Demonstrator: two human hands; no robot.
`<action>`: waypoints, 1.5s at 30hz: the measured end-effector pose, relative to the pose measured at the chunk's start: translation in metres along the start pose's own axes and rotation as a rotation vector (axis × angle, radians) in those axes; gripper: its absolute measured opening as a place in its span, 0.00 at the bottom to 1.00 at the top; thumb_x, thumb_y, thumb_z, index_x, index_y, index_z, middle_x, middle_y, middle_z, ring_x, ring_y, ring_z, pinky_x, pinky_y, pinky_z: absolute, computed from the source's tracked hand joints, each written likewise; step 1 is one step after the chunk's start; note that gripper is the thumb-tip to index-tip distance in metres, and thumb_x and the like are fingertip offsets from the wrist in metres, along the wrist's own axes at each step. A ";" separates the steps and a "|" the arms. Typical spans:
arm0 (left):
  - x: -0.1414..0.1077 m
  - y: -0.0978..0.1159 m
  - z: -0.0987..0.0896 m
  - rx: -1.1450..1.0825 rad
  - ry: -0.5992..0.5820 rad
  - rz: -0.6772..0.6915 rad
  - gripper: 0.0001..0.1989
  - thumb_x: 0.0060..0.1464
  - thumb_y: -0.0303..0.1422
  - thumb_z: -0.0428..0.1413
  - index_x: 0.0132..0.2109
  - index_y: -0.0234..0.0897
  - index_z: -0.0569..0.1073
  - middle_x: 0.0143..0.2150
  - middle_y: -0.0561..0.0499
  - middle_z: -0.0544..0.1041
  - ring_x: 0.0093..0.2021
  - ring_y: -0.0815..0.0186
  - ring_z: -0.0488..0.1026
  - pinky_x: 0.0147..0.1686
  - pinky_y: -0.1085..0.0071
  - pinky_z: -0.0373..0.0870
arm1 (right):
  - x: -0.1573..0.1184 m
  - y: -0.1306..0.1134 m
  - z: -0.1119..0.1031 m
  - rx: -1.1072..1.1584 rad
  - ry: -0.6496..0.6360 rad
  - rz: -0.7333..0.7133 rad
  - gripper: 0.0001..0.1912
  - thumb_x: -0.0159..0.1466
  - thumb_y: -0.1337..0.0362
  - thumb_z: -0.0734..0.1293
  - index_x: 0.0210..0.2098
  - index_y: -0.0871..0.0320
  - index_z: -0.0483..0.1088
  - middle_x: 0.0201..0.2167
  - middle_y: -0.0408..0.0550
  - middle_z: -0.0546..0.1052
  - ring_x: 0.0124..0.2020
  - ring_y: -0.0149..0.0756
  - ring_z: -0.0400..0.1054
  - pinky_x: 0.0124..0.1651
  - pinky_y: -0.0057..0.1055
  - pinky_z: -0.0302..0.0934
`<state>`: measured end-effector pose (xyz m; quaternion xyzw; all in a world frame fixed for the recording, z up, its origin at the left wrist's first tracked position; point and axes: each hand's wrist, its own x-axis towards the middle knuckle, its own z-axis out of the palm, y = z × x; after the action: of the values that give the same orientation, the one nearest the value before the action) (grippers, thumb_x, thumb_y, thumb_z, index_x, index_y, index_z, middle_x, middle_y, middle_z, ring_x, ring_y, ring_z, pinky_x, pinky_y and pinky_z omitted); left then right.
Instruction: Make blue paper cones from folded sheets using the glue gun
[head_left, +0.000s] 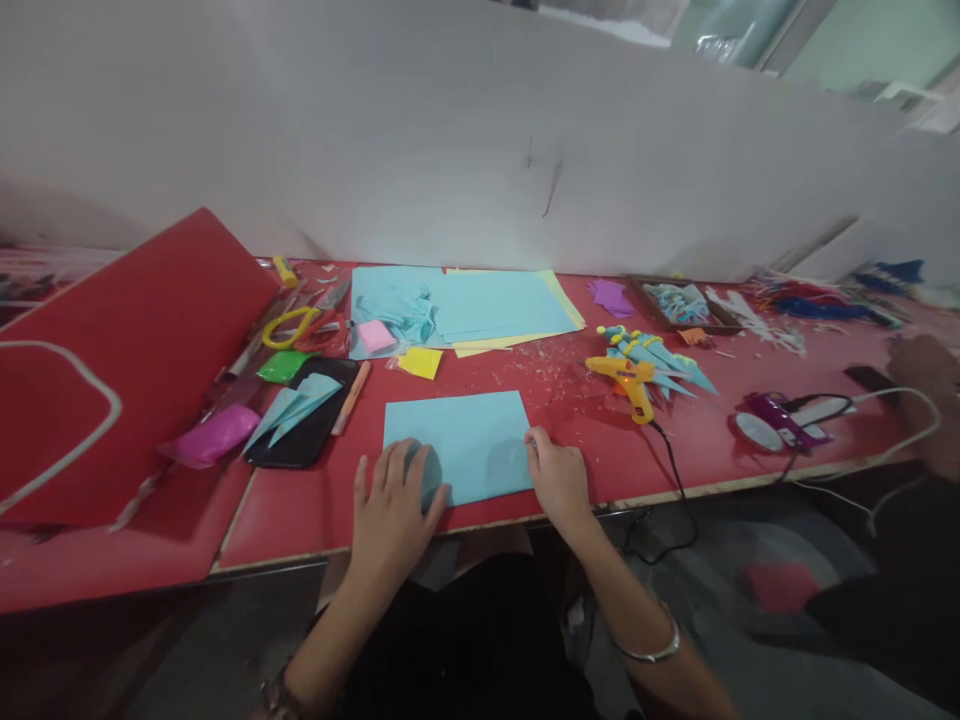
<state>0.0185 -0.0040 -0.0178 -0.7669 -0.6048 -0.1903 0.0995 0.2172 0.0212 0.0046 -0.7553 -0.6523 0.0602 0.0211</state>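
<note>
My left hand (391, 515) lies spread, unclenched on the blue sheet (480, 440), near centre; right hand (559, 485) at its right edge, can't tell if pinching. Sheet's flat, likely unfinished; folded pieces (304, 400) at left look done.

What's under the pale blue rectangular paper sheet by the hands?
The flat red tabletop shows around the pale blue rectangular paper sheet. Whatever lies directly beneath is covered, so I can't tell.

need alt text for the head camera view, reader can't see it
A person's left hand lies spread on a light blue paper sheet, the right hand at its right edge, on a cluttered red tabletop. A yellow glue gun lies to the right, and more blue and yellow sheets lie behind.
</note>
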 end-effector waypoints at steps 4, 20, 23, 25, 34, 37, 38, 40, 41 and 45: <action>0.007 0.010 -0.001 -0.015 -0.042 0.045 0.17 0.54 0.31 0.47 0.49 0.34 0.69 0.51 0.43 0.71 0.53 0.56 0.65 0.56 0.55 0.53 | 0.000 -0.001 0.002 -0.014 0.012 0.001 0.12 0.66 0.66 0.53 0.42 0.57 0.65 0.29 0.48 0.77 0.31 0.33 0.71 0.36 0.29 0.46; 0.014 0.021 0.010 -0.142 -0.196 0.149 0.30 0.53 0.48 0.45 0.58 0.35 0.61 0.61 0.42 0.61 0.60 0.54 0.55 0.56 0.54 0.53 | -0.001 -0.003 0.001 0.025 0.006 0.037 0.14 0.66 0.66 0.51 0.43 0.57 0.66 0.27 0.48 0.77 0.33 0.35 0.70 0.38 0.30 0.47; 0.014 0.021 0.010 -0.136 -0.200 0.126 0.30 0.53 0.48 0.46 0.58 0.37 0.61 0.61 0.44 0.60 0.61 0.54 0.55 0.56 0.53 0.52 | -0.001 -0.005 0.000 0.020 0.018 0.053 0.15 0.66 0.65 0.51 0.43 0.57 0.66 0.27 0.48 0.77 0.32 0.35 0.70 0.38 0.30 0.47; 0.015 0.021 0.011 -0.126 -0.209 0.113 0.30 0.52 0.49 0.46 0.58 0.38 0.61 0.62 0.45 0.59 0.61 0.53 0.54 0.57 0.52 0.51 | -0.002 -0.005 0.001 0.012 0.025 0.063 0.15 0.66 0.65 0.51 0.43 0.57 0.66 0.27 0.49 0.77 0.31 0.35 0.70 0.38 0.30 0.47; 0.017 0.020 0.008 -0.124 -0.243 0.107 0.30 0.52 0.48 0.47 0.59 0.40 0.60 0.62 0.47 0.59 0.61 0.54 0.53 0.57 0.49 0.49 | 0.000 -0.002 0.004 0.027 0.035 0.034 0.12 0.64 0.68 0.54 0.42 0.56 0.66 0.28 0.47 0.77 0.30 0.32 0.70 0.37 0.29 0.47; 0.016 0.015 0.008 -0.119 -0.211 0.096 0.29 0.51 0.47 0.48 0.57 0.39 0.62 0.61 0.46 0.61 0.61 0.54 0.55 0.57 0.51 0.51 | 0.000 -0.002 0.005 0.038 0.041 0.031 0.12 0.64 0.69 0.54 0.41 0.56 0.67 0.28 0.47 0.77 0.30 0.32 0.70 0.37 0.29 0.46; 0.015 0.011 0.008 -0.113 -0.194 0.086 0.29 0.51 0.47 0.49 0.57 0.38 0.63 0.60 0.44 0.61 0.60 0.53 0.55 0.57 0.51 0.52 | 0.000 -0.002 0.006 0.043 0.042 0.030 0.12 0.64 0.69 0.54 0.41 0.56 0.67 0.27 0.47 0.77 0.30 0.32 0.70 0.37 0.29 0.46; 0.012 0.002 0.008 -0.102 -0.159 0.051 0.30 0.50 0.48 0.50 0.56 0.36 0.64 0.59 0.42 0.63 0.60 0.52 0.56 0.56 0.51 0.54 | 0.000 -0.001 0.007 0.054 0.048 0.029 0.12 0.64 0.69 0.54 0.40 0.56 0.67 0.26 0.46 0.77 0.30 0.32 0.70 0.37 0.29 0.46; 0.011 -0.003 0.008 -0.098 -0.142 0.031 0.31 0.49 0.48 0.50 0.56 0.35 0.64 0.59 0.41 0.63 0.59 0.51 0.57 0.55 0.51 0.55 | 0.000 -0.001 0.007 0.061 0.057 0.026 0.12 0.64 0.69 0.54 0.40 0.56 0.67 0.26 0.46 0.77 0.30 0.32 0.70 0.37 0.29 0.46; 0.005 -0.023 0.010 -0.122 -0.110 -0.008 0.33 0.47 0.50 0.51 0.55 0.34 0.64 0.57 0.38 0.64 0.56 0.50 0.60 0.52 0.52 0.60 | 0.001 -0.002 0.009 0.074 0.092 0.011 0.12 0.64 0.70 0.54 0.39 0.56 0.68 0.25 0.46 0.77 0.29 0.32 0.70 0.37 0.28 0.46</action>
<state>-0.0011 0.0101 -0.0266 -0.7786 -0.5995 -0.1846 0.0184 0.2146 0.0216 -0.0047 -0.7596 -0.6437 0.0498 0.0787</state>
